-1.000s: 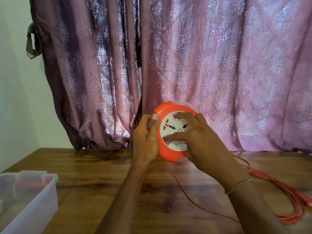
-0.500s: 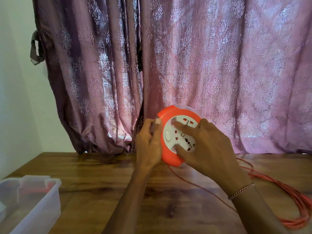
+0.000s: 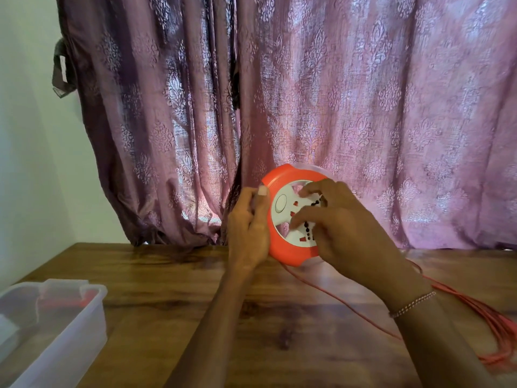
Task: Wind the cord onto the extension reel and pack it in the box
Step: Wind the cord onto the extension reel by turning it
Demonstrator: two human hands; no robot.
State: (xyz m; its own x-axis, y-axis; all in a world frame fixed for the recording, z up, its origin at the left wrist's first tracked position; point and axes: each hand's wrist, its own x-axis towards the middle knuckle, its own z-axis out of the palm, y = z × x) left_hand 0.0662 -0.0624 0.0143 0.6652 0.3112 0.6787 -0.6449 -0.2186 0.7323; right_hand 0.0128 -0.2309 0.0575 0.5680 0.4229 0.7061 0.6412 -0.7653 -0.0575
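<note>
I hold a round orange extension reel (image 3: 282, 247) with a white socket face upright above the wooden table (image 3: 251, 317). My left hand (image 3: 247, 231) grips its left rim, thumb on the orange edge. My right hand (image 3: 344, 233) lies over the white face, its curled fingers hooked into the face's openings. A thin orange cord (image 3: 338, 299) runs from under the reel to a loose bundle of orange cord (image 3: 500, 329) at the right edge. A clear plastic box (image 3: 56, 329) stands at the lower left with something orange inside.
A purple patterned curtain (image 3: 335, 107) hangs right behind the reel along the table's far edge. A white wall (image 3: 33, 135) is at the left.
The white socket face has turned under my right fingers; the oval button went from the bottom to the left side. The loose cord shifted a little. My left hand kept its grip.
</note>
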